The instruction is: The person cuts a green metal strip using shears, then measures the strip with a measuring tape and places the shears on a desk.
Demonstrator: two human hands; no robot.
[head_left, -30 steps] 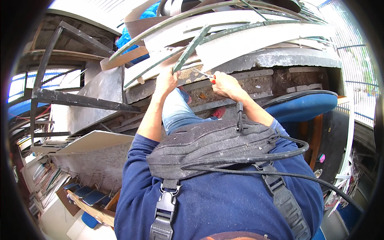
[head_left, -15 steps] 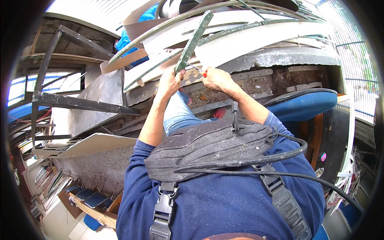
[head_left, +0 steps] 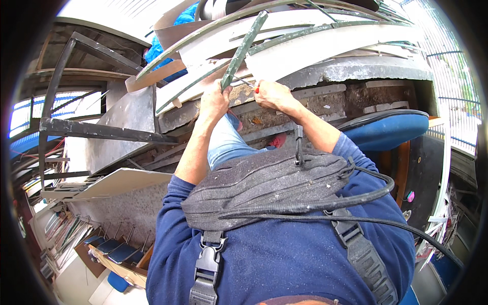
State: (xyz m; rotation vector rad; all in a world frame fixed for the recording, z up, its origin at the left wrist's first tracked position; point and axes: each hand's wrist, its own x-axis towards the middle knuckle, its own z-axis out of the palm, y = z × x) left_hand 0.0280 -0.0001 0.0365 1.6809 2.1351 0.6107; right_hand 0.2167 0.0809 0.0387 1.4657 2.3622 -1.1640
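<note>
My left hand (head_left: 216,101) is closed around the lower end of a mottled green strip (head_left: 243,46) that rises diagonally away from me. Just to its right, my right hand (head_left: 274,97) grips a tool (head_left: 257,89) with a red handle, whose thin metal shaft reaches the strip above my left hand. Its tip is too small to make out. Both hands are over the front edge of a worn grey ledge (head_left: 315,73), on which long white curved boards (head_left: 330,48) and green strips lie piled. My jeans and part of a red shoe show below.
A dark metal frame (head_left: 101,129) stands at the left beside a grey sheet (head_left: 119,117). A blue chair seat (head_left: 384,127) is at the right. Folding chairs (head_left: 124,251) lie at the lower left, blue plastic sheeting (head_left: 157,53) behind the pile. A black bag (head_left: 264,188) hangs on my front.
The green strip's top has risen and is more upright. My right hand has moved left and up, bringing the tool against the strip. My left hand has shifted slightly up.
</note>
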